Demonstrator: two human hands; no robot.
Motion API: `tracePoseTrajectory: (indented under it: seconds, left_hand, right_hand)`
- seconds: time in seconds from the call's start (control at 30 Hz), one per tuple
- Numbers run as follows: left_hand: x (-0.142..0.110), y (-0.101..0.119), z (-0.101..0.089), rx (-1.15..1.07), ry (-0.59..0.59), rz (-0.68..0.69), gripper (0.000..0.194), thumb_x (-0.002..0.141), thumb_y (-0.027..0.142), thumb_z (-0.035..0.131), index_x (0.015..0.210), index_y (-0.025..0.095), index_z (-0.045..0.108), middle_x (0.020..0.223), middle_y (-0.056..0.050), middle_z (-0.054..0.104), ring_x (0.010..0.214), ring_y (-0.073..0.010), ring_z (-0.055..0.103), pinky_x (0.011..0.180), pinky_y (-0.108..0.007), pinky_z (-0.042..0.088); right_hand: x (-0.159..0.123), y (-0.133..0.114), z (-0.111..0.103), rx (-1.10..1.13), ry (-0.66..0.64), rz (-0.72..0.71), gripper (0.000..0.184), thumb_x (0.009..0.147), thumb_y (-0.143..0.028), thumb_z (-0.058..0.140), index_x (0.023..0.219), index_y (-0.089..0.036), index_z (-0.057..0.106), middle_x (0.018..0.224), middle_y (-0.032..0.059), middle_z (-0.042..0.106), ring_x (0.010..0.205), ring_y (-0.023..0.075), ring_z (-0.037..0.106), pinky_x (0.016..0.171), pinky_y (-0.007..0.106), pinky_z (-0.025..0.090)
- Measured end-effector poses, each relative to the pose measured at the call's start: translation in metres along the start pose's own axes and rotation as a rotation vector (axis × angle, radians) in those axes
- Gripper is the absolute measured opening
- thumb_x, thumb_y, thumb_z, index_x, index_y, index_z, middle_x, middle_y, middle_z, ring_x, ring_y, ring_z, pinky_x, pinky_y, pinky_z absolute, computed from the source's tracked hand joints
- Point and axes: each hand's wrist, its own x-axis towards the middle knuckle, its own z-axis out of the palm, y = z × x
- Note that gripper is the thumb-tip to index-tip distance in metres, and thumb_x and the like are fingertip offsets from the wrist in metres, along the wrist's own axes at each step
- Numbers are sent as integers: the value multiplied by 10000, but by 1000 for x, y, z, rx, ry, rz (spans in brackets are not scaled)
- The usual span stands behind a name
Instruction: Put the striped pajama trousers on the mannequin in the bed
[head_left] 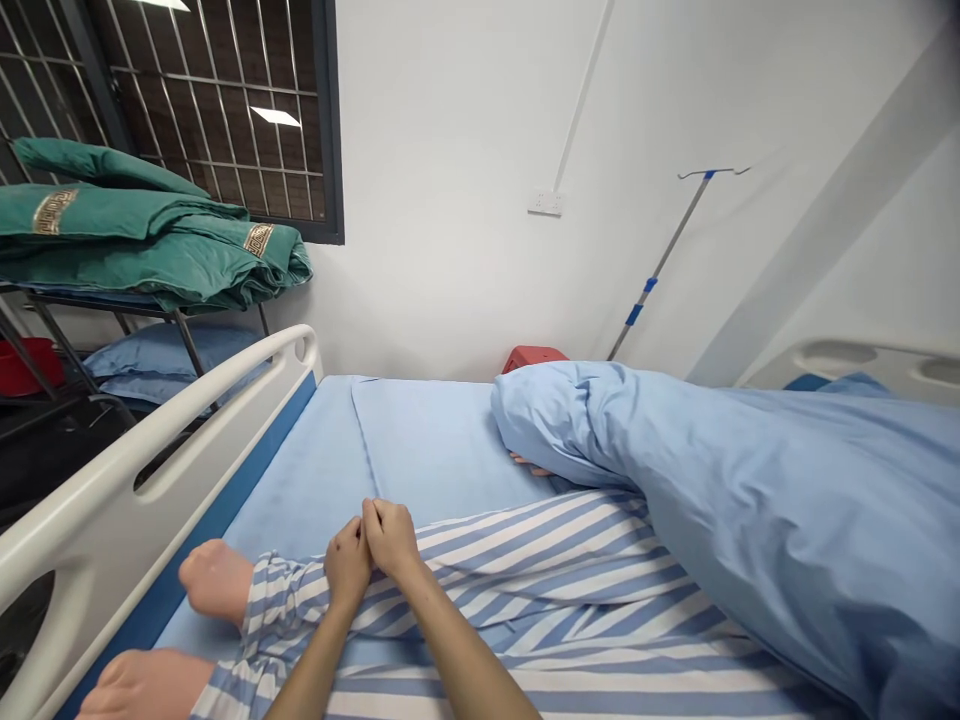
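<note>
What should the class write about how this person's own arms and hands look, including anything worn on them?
The left hand and right hand are bare, with no gloves or rings showing. The left forearm and right forearm are bare too, with no sleeve, watch or bracelet in view. The left hand's back shows a few small dark marks.

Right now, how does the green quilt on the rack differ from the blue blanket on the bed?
The green quilt is folded and stacked on a metal rack, while the blue blanket lies spread out and rumpled. The green quilt has a gold patterned band; the blue blanket looks plain. Both are soft fabric bedding.
</note>
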Motion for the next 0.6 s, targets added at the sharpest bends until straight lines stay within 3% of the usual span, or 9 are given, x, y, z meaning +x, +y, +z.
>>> tracePoseTrajectory:
  seconds: [0.17, 0.3, 0.43, 0.6]
  left_hand:
    - [-1, 7, 0, 46, 11, 16, 345, 818, 371, 329, 546, 195, 446, 558, 1, 537, 564, -110, 423, 552, -233, 229]
    - [3, 24, 8, -97, 17, 13, 345, 797, 385, 352, 523, 194, 436, 519, 10, 498, 549, -110, 421, 557, -228, 267]
    - [1, 43, 24, -301, 55, -104, 351, 798, 400, 334, 544, 195, 461, 532, 3, 522, 549, -117, 440, 546, -227, 294]
    - [-7, 47, 31, -90, 28, -53, 348, 823, 382, 311, 601, 203, 511, 614, -19, 581, 591, -126, 455, 566, -235, 274]
  right_hand:
    - [-9, 19, -6, -22, 60, 36, 421, 889, -347, 305, 540, -182, 472, 498, -5, 496, 491, 107, 391, 514, 255, 205]
    - [-7, 27, -2, 168, 93, 76, 380, 862, -322, 346, 521, -177, 432, 479, -25, 438, 487, 100, 375, 500, 236, 228]
    - [-1, 29, -4, 400, 147, 157, 351, 831, -331, 372, 516, -178, 389, 486, -42, 381, 495, 92, 347, 478, 219, 257]
    - [11, 32, -17, 488, 96, 224, 356, 787, -353, 395, 479, -191, 324, 455, -64, 263, 470, 80, 277, 437, 212, 241]
